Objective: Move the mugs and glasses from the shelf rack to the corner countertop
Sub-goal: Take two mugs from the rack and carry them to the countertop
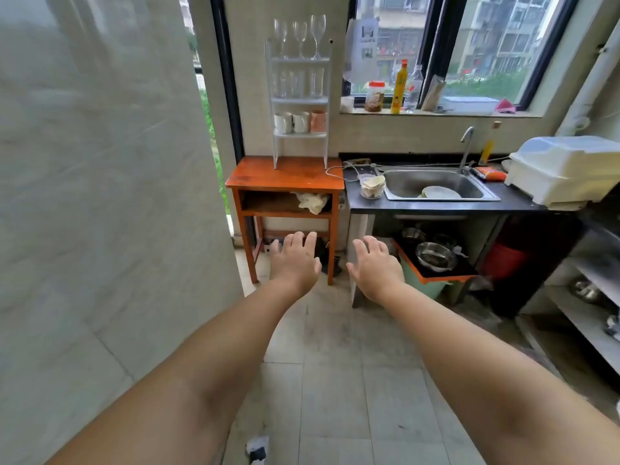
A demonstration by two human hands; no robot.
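A white shelf rack [299, 100] stands on an orange wooden table [285, 176] against the far wall. Three wine glasses [299, 35] stand on its top tier, several clear tumblers [298, 83] on the middle tier, and two white mugs [291, 122] beside a pink mug [318, 121] on the lowest tier. My left hand [294, 261] and my right hand [375, 266] are stretched forward, palms down, fingers apart, holding nothing. Both hover well short of the rack, at the height of the table legs in the view.
A dark countertop [436, 204] with a steel sink [436, 186] runs to the right of the table; a plastic container [371, 186] sits at its left end and a white dish box [567, 169] at the right. Bottles line the window sill [402, 110]. A marble wall [100, 196] is on the left.
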